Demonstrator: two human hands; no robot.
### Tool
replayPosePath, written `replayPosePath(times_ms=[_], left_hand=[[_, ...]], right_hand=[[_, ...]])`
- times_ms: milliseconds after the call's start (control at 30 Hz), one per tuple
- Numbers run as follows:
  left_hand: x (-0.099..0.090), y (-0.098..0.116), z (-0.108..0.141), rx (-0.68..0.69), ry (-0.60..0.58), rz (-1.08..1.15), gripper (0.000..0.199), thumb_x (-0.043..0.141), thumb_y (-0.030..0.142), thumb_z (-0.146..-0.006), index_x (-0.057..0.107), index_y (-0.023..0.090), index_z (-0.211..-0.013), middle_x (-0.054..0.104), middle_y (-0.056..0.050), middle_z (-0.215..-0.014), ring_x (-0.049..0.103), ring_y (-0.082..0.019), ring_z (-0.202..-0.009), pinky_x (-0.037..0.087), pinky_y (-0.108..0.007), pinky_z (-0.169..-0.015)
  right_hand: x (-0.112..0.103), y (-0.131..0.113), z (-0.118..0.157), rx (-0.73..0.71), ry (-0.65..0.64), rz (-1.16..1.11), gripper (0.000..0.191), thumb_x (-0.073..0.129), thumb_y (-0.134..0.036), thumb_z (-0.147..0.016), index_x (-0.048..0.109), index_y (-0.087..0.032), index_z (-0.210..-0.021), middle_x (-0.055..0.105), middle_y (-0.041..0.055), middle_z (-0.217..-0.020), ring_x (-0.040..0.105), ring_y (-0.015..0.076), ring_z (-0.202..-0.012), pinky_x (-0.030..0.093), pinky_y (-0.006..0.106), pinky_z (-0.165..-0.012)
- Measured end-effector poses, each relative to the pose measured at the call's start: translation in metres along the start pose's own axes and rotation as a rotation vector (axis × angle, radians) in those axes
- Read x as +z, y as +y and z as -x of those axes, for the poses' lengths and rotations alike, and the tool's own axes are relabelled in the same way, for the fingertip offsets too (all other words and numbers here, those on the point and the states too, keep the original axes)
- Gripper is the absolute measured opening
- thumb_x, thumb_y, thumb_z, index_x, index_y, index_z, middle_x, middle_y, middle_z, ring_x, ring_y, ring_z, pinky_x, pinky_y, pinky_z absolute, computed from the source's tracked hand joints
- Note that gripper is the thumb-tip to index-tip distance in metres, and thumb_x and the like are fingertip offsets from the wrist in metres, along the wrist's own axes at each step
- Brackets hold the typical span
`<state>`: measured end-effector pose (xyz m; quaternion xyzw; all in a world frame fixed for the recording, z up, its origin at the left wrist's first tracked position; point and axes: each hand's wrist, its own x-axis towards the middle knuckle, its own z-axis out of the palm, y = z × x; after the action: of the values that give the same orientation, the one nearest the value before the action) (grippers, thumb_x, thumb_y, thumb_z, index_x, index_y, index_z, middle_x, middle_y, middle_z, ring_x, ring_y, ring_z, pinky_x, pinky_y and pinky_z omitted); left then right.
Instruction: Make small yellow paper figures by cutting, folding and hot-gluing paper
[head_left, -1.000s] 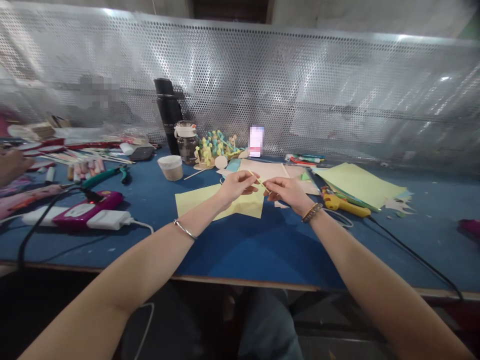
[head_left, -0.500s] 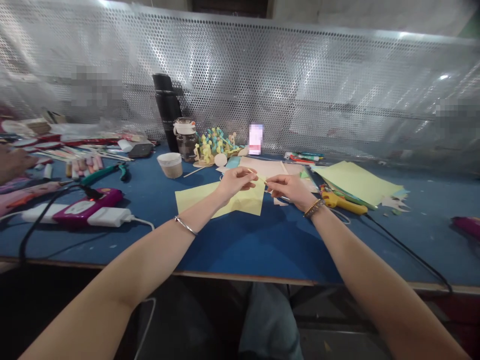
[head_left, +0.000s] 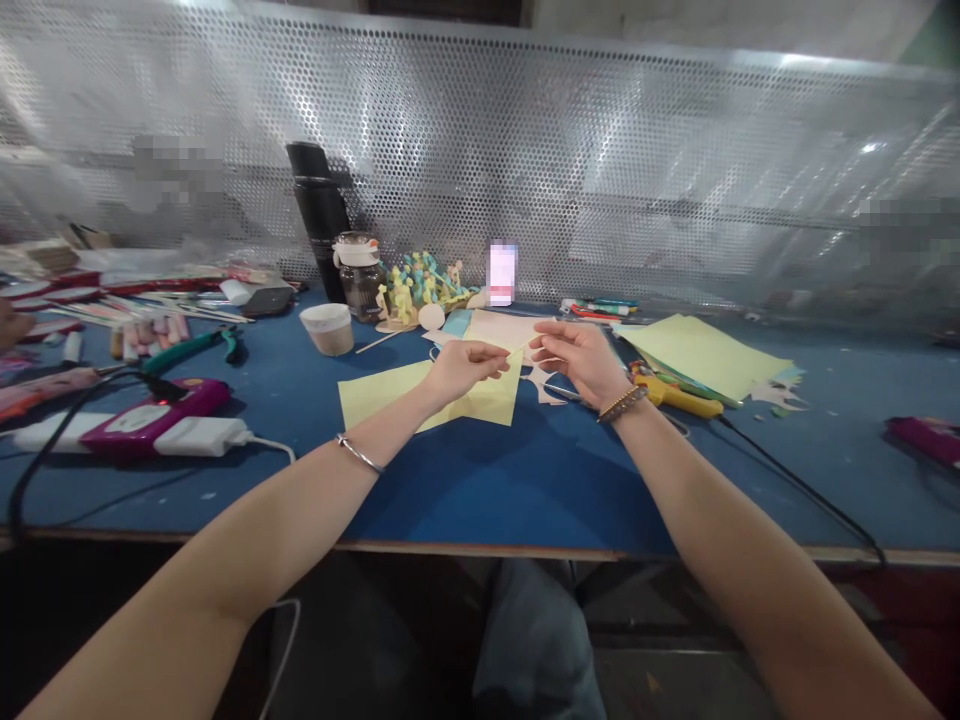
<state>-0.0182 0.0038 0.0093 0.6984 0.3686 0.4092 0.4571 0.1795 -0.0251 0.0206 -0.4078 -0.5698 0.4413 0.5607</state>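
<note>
My left hand (head_left: pixel 469 368) is closed in a pinch on a thin yellow paper strip (head_left: pixel 517 352), above a sheet of yellow paper (head_left: pixel 390 392) lying on the blue table. At the strip's other end is my right hand (head_left: pixel 577 360). Its fingers are bent, the index finger a little raised, and the fingertips meet the strip's end; the thumb's grip is partly hidden. Below the right hand lie a cut white paper scrap (head_left: pixel 544 385) and what looks like scissors, mostly covered.
A yellow glue gun (head_left: pixel 686 400) and yellow sheets (head_left: pixel 720 355) lie right. Behind stand a paper cup (head_left: pixel 328 335), a jar (head_left: pixel 358 285), a black flask (head_left: pixel 321 215), yellow-blue paper pieces (head_left: pixel 424 285) and a phone (head_left: pixel 502 275). Left are a purple power strip (head_left: pixel 154 420) and green pliers (head_left: pixel 184 352).
My right hand has lifted slightly and its fingers have loosened. My left hand stays pinched on the strip. The view has shifted a little; a person's hand at far left has mostly left the frame.
</note>
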Motion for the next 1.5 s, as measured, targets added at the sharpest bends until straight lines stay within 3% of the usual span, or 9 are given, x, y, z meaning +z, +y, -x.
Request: replayPosePath(times_ms=[400, 567, 800, 933, 1233, 1500], left_hand=[[0.0051, 0.0019, 0.0045, -0.043, -0.064, 0.049, 0.023, 0.064, 0.033, -0.076, 0.066, 0.017, -0.093, 0.072, -0.010, -0.090, 0.067, -0.014, -0.067, 0.052, -0.031, -0.071], [0.0060, 0.0059, 0.0070, -0.061, -0.122, 0.020, 0.029, 0.060, 0.038, -0.079, 0.064, 0.017, -0.099, 0.071, -0.010, -0.093, 0.068, -0.015, -0.074, 0.051, -0.031, -0.075], [0.0075, 0.0041, 0.0073, -0.001, -0.084, -0.043, 0.027, 0.068, 0.035, -0.072, 0.066, 0.016, -0.091, 0.072, -0.010, -0.088, 0.066, -0.016, -0.077, 0.050, -0.030, -0.073], [0.0087, 0.0036, 0.0072, -0.039, -0.087, -0.024, 0.021, 0.067, 0.032, -0.073, 0.066, 0.015, -0.086, 0.072, -0.010, -0.087, 0.065, -0.015, -0.076, 0.050, -0.031, -0.075], [0.0084, 0.0007, 0.0039, -0.100, -0.093, 0.069, 0.029, 0.063, 0.042, -0.076, 0.068, 0.018, -0.091, 0.071, -0.009, -0.093, 0.064, -0.015, -0.084, 0.048, -0.031, -0.079], [0.0079, 0.0057, 0.0063, -0.155, -0.110, 0.105, 0.021, 0.064, 0.032, -0.073, 0.069, 0.017, -0.086, 0.070, -0.008, -0.083, 0.064, -0.014, -0.080, 0.047, -0.032, -0.080]], right_hand=[[0.0037, 0.0000, 0.0022, -0.025, -0.014, 0.111, 0.024, 0.066, -0.034, -0.075, 0.065, -0.017, -0.092, 0.064, 0.0043, -0.083, 0.060, 0.0096, -0.065, 0.052, 0.025, -0.063], [0.0032, 0.0006, 0.0023, -0.053, -0.011, 0.114, 0.024, 0.067, -0.035, -0.074, 0.065, -0.016, -0.088, 0.062, 0.0025, -0.077, 0.058, 0.0081, -0.058, 0.051, 0.023, -0.057], [0.0034, 0.0018, 0.0018, -0.063, 0.024, 0.152, 0.024, 0.067, -0.037, -0.073, 0.063, -0.015, -0.082, 0.060, 0.0022, -0.074, 0.057, 0.0086, -0.055, 0.049, 0.025, -0.055], [0.0047, 0.0016, 0.0019, -0.068, 0.017, 0.181, 0.023, 0.066, -0.038, -0.074, 0.061, -0.016, -0.080, 0.061, 0.0019, -0.073, 0.056, 0.0080, -0.054, 0.048, 0.023, -0.053], [0.0072, 0.0031, 0.0030, -0.042, -0.010, 0.207, 0.020, 0.066, -0.036, -0.074, 0.061, -0.017, -0.078, 0.061, 0.0018, -0.072, 0.057, 0.0085, -0.055, 0.049, 0.024, -0.055], [0.0099, 0.0046, 0.0039, -0.038, -0.039, 0.239, 0.019, 0.068, -0.036, -0.073, 0.062, -0.017, -0.076, 0.062, 0.0017, -0.069, 0.057, 0.0090, -0.054, 0.049, 0.023, -0.052]])
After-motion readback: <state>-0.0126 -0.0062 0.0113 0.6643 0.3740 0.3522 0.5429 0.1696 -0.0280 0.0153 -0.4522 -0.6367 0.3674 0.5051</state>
